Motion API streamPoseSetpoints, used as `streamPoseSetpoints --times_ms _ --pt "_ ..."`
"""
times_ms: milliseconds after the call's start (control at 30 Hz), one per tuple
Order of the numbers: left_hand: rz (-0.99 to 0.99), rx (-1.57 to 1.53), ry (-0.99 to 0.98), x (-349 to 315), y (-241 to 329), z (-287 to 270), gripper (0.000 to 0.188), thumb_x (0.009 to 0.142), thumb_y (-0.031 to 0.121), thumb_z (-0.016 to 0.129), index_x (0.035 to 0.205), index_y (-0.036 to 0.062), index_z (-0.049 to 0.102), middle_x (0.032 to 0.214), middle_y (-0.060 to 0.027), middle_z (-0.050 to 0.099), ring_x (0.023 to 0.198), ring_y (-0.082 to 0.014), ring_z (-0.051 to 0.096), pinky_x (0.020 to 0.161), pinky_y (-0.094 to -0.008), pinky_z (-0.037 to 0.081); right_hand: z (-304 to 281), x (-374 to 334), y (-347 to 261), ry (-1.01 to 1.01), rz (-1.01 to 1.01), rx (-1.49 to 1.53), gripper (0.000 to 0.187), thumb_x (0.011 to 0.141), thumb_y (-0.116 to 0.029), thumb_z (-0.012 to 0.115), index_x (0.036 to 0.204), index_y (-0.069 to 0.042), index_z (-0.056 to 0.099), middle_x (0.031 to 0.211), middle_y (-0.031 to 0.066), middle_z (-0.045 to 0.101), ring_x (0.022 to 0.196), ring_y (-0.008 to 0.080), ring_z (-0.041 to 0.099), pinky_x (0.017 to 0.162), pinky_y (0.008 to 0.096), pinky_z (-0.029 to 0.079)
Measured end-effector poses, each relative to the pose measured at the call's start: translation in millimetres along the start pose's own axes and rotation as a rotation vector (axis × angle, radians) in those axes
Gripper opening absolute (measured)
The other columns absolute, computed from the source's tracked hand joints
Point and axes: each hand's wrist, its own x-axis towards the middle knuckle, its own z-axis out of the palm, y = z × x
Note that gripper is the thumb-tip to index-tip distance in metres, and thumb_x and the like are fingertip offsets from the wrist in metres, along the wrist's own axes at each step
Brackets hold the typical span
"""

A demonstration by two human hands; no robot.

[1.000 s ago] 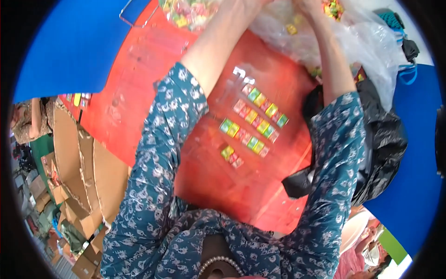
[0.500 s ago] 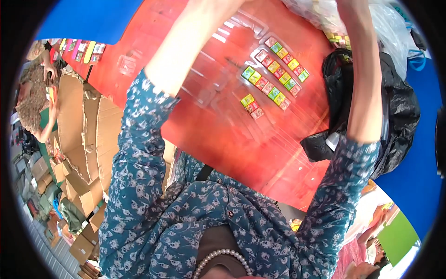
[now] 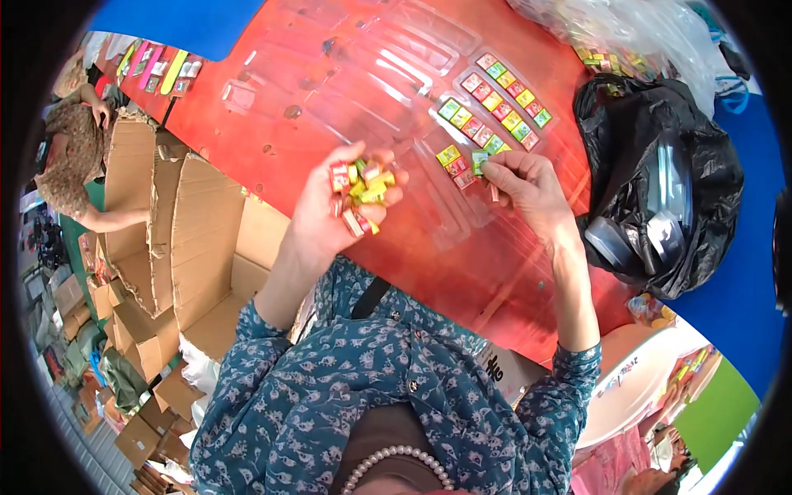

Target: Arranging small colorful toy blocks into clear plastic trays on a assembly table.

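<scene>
Several small square wrapped pieces [image 3: 373, 190], yellow, red and green, lie heaped in my left hand [image 3: 318, 206], palm up with the fingers curled round them. My right hand [image 3: 532, 188] pinches a green wrapped piece [image 3: 479, 160] between thumb and fingers, just beside a clear plastic tray's short row of yellow and red pieces [image 3: 454, 165]. Longer rows [image 3: 495, 99] of such pieces fill narrow clear trays farther off. My right fingers partly hide the end of the nearest long row.
Clear trays [image 3: 363, 70] lie across the red table [image 3: 396, 247]. At right stands a black plastic bag [image 3: 701, 198] with clear plastic inside; behind it, a transparent bag [image 3: 627, 33] holds more pieces. Open cardboard boxes [image 3: 206, 239] stand at left, near another person's arm [image 3: 115, 220].
Both my hands have come back from the far edge into view over the table. The left now shows a heap of wrapped pieces, the right a green one by the short row.
</scene>
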Motion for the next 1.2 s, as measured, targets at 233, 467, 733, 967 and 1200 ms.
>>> streamPoseSetpoints --times_ms 233,467,733,967,1200 --pt "0.031 0.031 0.030 -3 -10 -29 0.034 0.090 0.033 0.049 0.098 0.0015 0.060 0.092 -0.0201 0.062 0.072 -0.0254 0.063 0.043 -0.0252 0.047 14 -7 11 0.045 0.062 -0.004 0.018 0.087 -0.015 0.058 0.085 0.001 0.066 0.061 -0.0030 0.054 0.054 0.0040 0.046 0.048 0.0207 0.036" --pt "0.013 0.007 0.064 6 -19 -37 0.034 0.090 0.032 0.049 0.099 0.0003 0.059 0.091 -0.0208 0.062 0.072 -0.0258 0.062 0.042 -0.0254 0.047 23 -2 23 0.204 -0.206 -0.588 0.014 0.079 -0.005 0.061 0.090 0.005 0.062 0.071 0.0233 0.059 0.071 0.0342 0.062 0.063 0.0381 0.046" --pt "0.025 -0.008 0.086 10 -19 -48 0.034 0.090 0.030 0.049 0.100 -0.0001 0.059 0.090 -0.0212 0.062 0.071 -0.0258 0.062 0.042 -0.0251 0.047 30 -4 21 0.193 -0.385 -0.784 0.010 0.075 0.000 0.060 0.082 0.005 0.055 0.078 0.0231 0.056 0.075 0.0403 0.057 0.063 0.0432 0.045" --pt "0.027 0.026 0.070 14 -18 -55 0.034 0.090 0.031 0.049 0.101 -0.0004 0.059 0.091 -0.0213 0.062 0.072 -0.0252 0.062 0.043 -0.0245 0.047 43 -9 24 0.133 -0.495 -1.165 0.011 0.071 0.000 0.054 0.080 0.001 0.047 0.082 0.0171 0.047 0.079 0.0354 0.055 0.064 0.0414 0.048" --pt "0.018 0.004 0.061 21 -16 -56 0.035 0.091 0.031 0.048 0.101 -0.0004 0.058 0.090 -0.0214 0.062 0.072 -0.0252 0.061 0.043 -0.0240 0.046 27 -7 36 0.105 -0.518 -1.151 0.013 0.070 0.002 0.053 0.082 -0.001 0.050 0.083 0.0148 0.048 0.081 0.0328 0.056 0.064 0.0393 0.049"
